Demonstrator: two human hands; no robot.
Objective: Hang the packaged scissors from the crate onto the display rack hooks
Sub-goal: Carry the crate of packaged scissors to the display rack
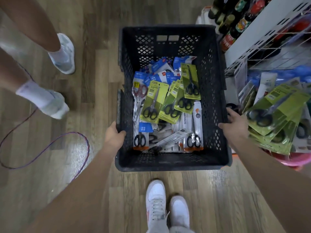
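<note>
I have both hands on the black plastic crate (171,101), which sits on the wood-look floor (94,31) just ahead of my white sneakers (166,206). My left hand (114,133) grips the crate's left rim near its near-left corner, fingers curled over the edge and into the inside wall. My right hand (235,121) lies against the right rim; the fingers look loosely spread along the outer edge, though from this angle I cannot tell whether they actually curl round it.

The packaged scissors (168,108) are heaped on the crate's bottom: green-carded pairs with black handles across the middle and toward the far-right side, blue-carded packs piled toward the far wall, white-and-orange packs lying along the near wall, and one red-handled pair against the left wall.

Just beside the crate's right wall, more green-carded scissors (276,113) hang in a thick overlapping bunch on the white display rack (269,47). Dark bottles (235,22) stand on a shelf beyond the rack.

Off to the left, another person's legs in white socks and shoes (55,105) stand on the floor, with a thin purple cable (50,145) looped near them.
</note>
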